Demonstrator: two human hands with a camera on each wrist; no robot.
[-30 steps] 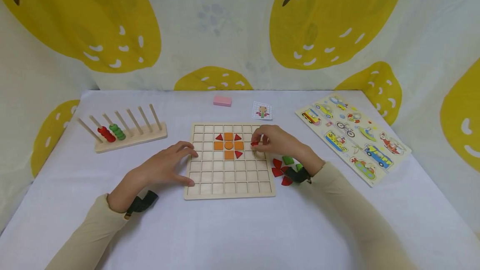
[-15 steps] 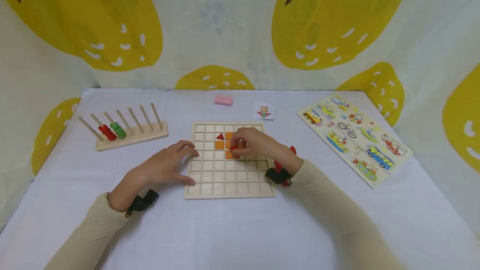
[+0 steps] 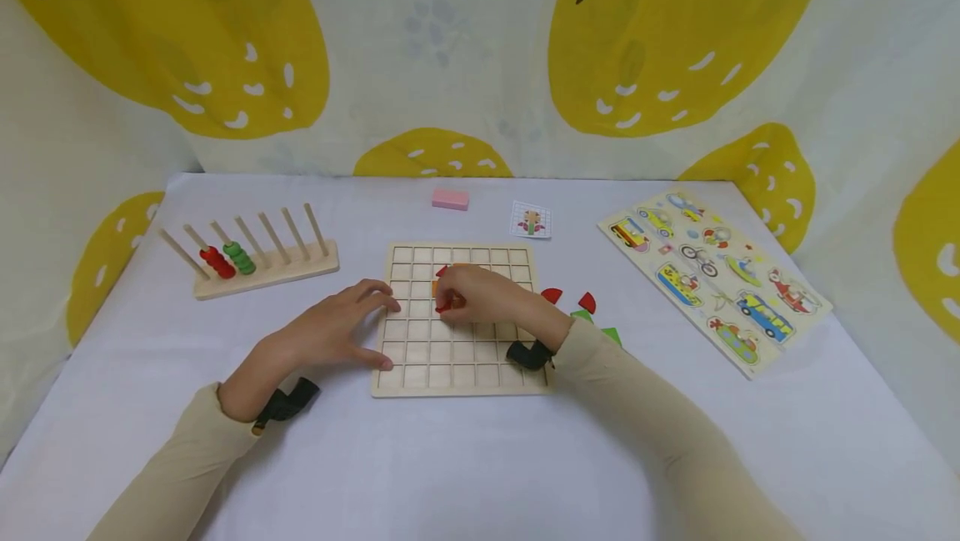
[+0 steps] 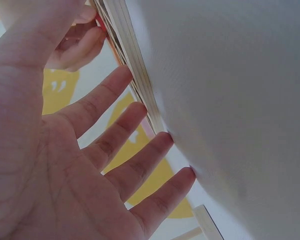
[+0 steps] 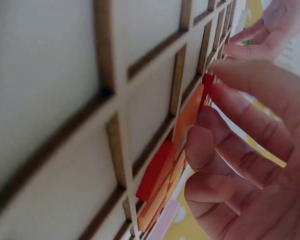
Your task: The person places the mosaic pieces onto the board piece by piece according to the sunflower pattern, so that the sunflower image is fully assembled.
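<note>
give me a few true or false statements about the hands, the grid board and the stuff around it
1. The right hand is over the grid board, with a red piece at its fingers. True.
2. The left hand lies flat on the vehicle puzzle. False: it rests at the board's left edge, fingers spread.
3. The peg rack carries red and green rings. True.
4. The pink block sits inside a grid cell. False: it lies on the table beyond the board.
5. Loose red and green pieces lie right of the board. True.

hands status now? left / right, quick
Left hand: open, straight fingers against the left edge of the grid board.
Right hand: fingers pinch a red piece over the board.
</note>
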